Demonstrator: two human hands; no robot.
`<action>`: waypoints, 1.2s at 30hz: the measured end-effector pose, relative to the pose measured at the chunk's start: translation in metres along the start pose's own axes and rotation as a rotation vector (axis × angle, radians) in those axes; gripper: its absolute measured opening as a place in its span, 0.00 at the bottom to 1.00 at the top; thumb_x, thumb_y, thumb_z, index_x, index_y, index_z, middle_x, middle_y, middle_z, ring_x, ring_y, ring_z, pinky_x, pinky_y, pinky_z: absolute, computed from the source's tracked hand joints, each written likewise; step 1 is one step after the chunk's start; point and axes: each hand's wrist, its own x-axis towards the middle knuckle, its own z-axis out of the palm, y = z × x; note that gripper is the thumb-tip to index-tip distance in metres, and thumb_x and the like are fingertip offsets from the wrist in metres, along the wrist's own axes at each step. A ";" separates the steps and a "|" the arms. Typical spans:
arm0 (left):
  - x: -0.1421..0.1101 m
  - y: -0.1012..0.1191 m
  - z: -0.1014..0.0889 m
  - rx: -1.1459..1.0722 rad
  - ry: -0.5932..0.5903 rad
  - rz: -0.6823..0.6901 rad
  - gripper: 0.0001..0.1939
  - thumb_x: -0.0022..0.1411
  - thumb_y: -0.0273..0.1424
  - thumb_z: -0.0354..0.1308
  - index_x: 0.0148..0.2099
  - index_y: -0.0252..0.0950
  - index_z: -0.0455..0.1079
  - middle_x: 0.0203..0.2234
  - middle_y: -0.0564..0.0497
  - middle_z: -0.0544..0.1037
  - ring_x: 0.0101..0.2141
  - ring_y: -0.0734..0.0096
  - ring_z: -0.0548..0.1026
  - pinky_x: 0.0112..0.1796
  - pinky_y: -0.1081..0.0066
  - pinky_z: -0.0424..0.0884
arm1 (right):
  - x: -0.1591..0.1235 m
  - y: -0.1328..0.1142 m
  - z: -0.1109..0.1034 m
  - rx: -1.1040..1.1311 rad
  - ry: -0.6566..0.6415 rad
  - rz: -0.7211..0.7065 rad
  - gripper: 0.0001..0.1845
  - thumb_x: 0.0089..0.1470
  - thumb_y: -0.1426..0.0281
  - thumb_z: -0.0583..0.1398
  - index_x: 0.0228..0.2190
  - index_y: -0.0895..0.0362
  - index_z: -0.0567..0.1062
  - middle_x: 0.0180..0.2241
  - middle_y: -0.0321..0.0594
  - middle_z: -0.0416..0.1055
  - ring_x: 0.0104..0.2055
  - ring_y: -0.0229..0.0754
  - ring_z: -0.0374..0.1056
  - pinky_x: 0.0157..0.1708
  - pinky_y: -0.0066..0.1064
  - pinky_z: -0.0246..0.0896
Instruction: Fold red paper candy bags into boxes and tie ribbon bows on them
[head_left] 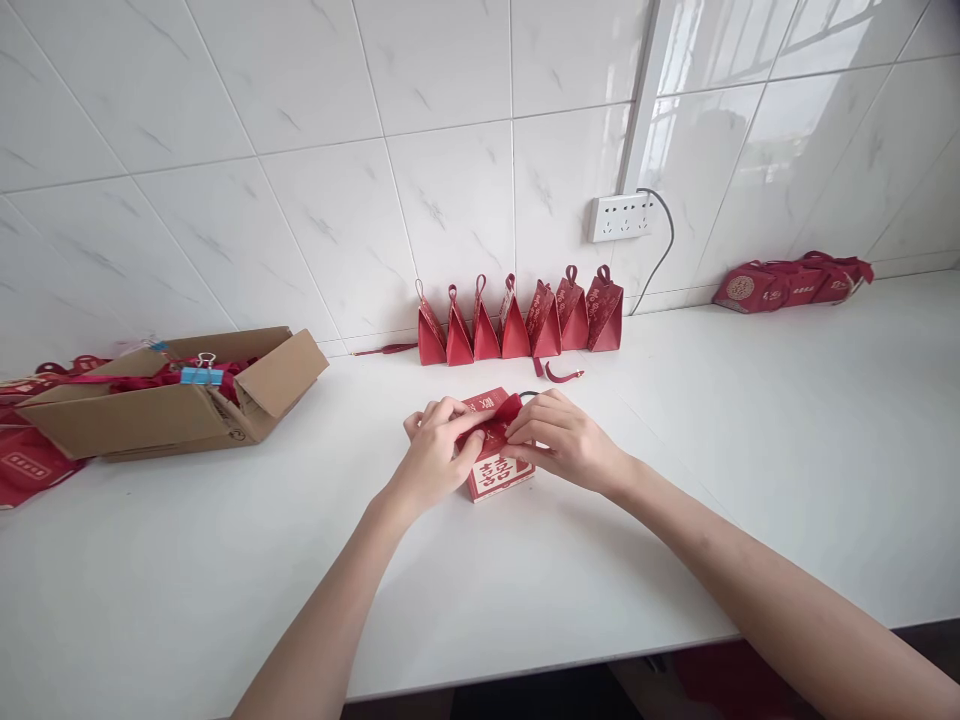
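Note:
A small red and white paper gift box with printed characters stands upright on the white table, in front of me. My left hand grips its left side, with the thumb near the top flaps. On the other side, my right hand pinches the raised red flap at the top right. The fingers hide part of the box's top. Just behind it, a row of several finished-looking red triangular boxes with ribbon loops stands against the wall. Loose red ribbon lies between the row and my right hand.
At the left, an open cardboard box holds red ribbons, with a blue binder clip on its edge. Red packages lie beside it. A red bundle rests at the back right. A power strip with a cable is on the wall.

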 end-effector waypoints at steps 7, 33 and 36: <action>0.001 0.005 0.001 -0.003 -0.001 -0.018 0.17 0.62 0.32 0.45 0.51 0.46 0.68 0.39 0.51 0.67 0.46 0.64 0.65 0.49 0.55 0.51 | 0.001 -0.003 -0.003 -0.030 -0.035 -0.072 0.05 0.57 0.71 0.58 0.29 0.58 0.69 0.27 0.38 0.73 0.29 0.38 0.65 0.31 0.32 0.55; 0.001 0.009 0.005 -0.094 0.000 -0.074 0.14 0.60 0.39 0.52 0.48 0.48 0.70 0.40 0.50 0.66 0.47 0.61 0.63 0.51 0.53 0.54 | 0.005 -0.024 -0.004 -0.128 -0.126 -0.213 0.09 0.57 0.65 0.56 0.29 0.58 0.69 0.27 0.41 0.67 0.30 0.41 0.59 0.32 0.35 0.57; 0.001 0.007 0.005 -0.175 -0.007 -0.085 0.14 0.61 0.38 0.51 0.49 0.50 0.69 0.41 0.50 0.65 0.49 0.61 0.62 0.53 0.54 0.52 | 0.004 -0.026 0.006 -0.239 -0.141 -0.239 0.06 0.57 0.71 0.55 0.31 0.60 0.71 0.29 0.41 0.68 0.31 0.40 0.59 0.36 0.35 0.57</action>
